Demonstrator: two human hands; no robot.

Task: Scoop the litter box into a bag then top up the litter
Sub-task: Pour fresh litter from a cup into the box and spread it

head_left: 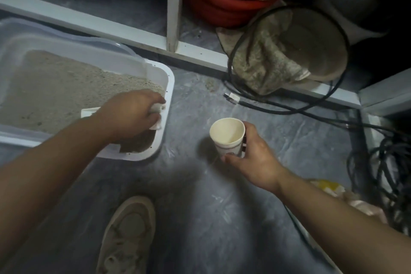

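The box (168,87) holds grey litter (51,87), the left hand (131,113) gripping a white scoop (155,115) in it, while the right hand (251,153) grips an empty cup (226,138) (upright, on the floor).

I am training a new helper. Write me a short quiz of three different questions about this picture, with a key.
1. True or false: the paper cup lies tipped over on the floor.
2. Which hand grips the cup?
3. The left hand is over: (a) the litter box, (b) the shoe, (c) the black cables.

Key: 1 false, it is upright. 2 the right hand. 3 a.
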